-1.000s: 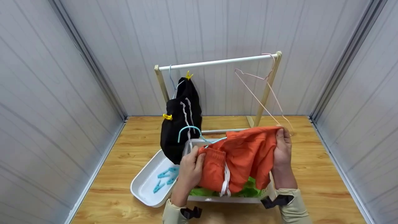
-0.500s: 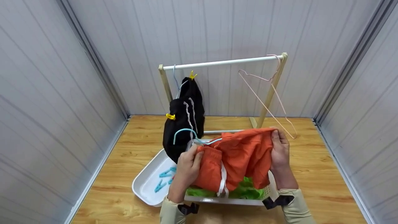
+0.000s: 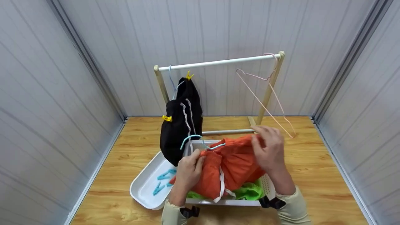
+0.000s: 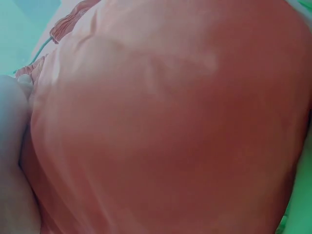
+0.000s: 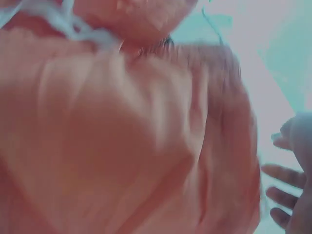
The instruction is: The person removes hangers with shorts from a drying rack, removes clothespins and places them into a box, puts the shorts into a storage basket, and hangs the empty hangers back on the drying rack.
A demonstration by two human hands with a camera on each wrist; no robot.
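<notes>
Orange shorts (image 3: 240, 162) with a white drawstring (image 3: 222, 184) hang bunched over the basket. A light-blue hanger (image 3: 191, 137) runs into their waistband, its hook sticking up toward the left. My left hand (image 3: 189, 168) pinches the waistband at its left end. At the right end, my right hand (image 3: 270, 150) overlaps the shorts in the head view. The right wrist view shows its fingers (image 5: 282, 175) spread and apart from the cloth. Cloth (image 4: 170, 122) fills most of the left wrist view.
A white basket (image 3: 237, 202) with green cloth (image 3: 250, 192) stands below the shorts. To its left, a white tray (image 3: 140, 187) holds several blue clothespins (image 3: 158, 188). Behind, a rack (image 3: 218, 62) carries black clothing (image 3: 181, 125) with yellow clips (image 3: 167, 118) and a pink hanger (image 3: 259, 100).
My right hand has let go of the right end of the waistband and moved a little left, its fingers opening. That side of the shorts has sagged; my left hand keeps its grip.
</notes>
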